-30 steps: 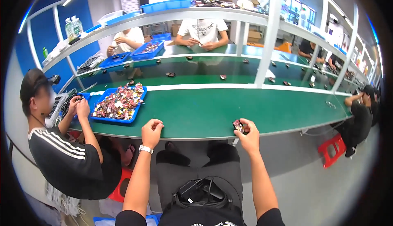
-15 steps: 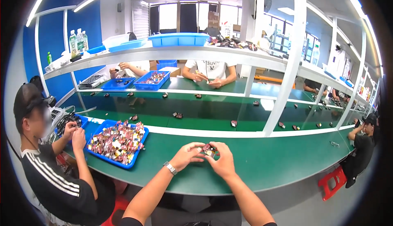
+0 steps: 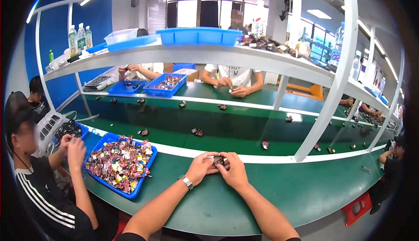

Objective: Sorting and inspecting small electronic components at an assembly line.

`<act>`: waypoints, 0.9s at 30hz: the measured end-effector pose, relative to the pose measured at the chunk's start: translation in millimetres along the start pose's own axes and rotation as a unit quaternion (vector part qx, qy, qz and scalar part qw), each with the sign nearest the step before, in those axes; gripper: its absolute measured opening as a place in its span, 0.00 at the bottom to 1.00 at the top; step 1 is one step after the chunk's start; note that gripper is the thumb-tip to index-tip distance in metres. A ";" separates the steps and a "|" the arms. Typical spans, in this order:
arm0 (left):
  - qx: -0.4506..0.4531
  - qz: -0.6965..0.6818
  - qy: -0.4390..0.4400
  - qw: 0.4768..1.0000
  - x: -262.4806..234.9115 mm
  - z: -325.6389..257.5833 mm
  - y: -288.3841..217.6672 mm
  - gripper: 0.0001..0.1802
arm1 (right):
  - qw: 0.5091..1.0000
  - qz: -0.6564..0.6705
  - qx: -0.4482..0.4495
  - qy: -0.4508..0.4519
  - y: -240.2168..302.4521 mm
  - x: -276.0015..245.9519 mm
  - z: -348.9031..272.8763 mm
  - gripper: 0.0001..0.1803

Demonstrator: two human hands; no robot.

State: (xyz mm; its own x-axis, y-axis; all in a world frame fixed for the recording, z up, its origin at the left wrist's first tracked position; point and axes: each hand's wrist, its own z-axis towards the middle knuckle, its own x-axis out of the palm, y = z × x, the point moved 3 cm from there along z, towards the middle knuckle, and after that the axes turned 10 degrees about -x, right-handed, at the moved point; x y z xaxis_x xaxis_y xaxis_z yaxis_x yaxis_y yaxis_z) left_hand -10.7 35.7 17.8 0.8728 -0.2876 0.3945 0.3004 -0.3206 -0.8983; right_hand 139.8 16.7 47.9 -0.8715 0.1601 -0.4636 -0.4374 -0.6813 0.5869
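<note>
A small dark packet is held up between two bare hands, above the counter and to the right of the heaped blue tray. The right hand pinches it between thumb and fingers; the left hand, a wristwatch at its wrist, has its fingers bent against the other side, though its exact grip is partly hidden. This one piece seems to be mid-handling: it is in the fingers and not yet set down, and whatever detail is being dealt with on it is too small to make out. Plenty looks left, since loose packets in red, white and yellow rise above that tray's rim. Beyond the tray and off to its right, more pieces lie spaced out along a green belt; whether those are finished cannot be told. Left of the tray, a co-worker's hand is raised, and farther behind it a second blue tray carries a similar heap.
</note>
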 end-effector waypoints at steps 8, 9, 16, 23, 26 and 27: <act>0.026 0.048 -0.027 0.998 -4.6 -2.3 0.1 0.16 | 0.989 -0.091 -0.099 0.054 -4.7 -2.9 -2.0 0.15; 0.018 0.059 -0.027 0.998 -4.2 -3.4 1.8 0.16 | 0.987 -0.100 -0.103 0.069 -4.2 -2.9 -3.4 0.15; 0.028 0.123 -0.003 0.992 -2.4 -4.1 3.0 0.16 | 0.986 -0.075 -0.118 0.095 -10.7 -5.8 -3.0 0.11; 0.018 0.110 0.066 0.992 -3.0 -9.3 4.1 0.20 | 0.995 -0.021 -0.070 0.070 -13.9 -2.2 -9.4 0.05; 0.021 0.123 0.079 0.989 -3.9 -10.7 5.5 0.22 | 0.995 -0.012 -0.074 0.060 -10.3 -2.0 -11.6 0.05; 0.023 0.120 0.076 0.990 -3.9 -10.7 6.0 0.22 | 0.995 -0.012 -0.075 0.058 -9.7 -2.7 -11.9 0.05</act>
State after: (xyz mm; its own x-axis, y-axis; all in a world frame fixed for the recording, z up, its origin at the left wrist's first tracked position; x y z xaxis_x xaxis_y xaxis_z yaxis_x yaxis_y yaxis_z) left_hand -16.4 25.3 12.9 0.8546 -0.4830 0.1908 0.1125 -0.1865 -0.9760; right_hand 149.1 14.4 35.6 -0.8253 0.1002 -0.5557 -0.4129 -0.7785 0.4728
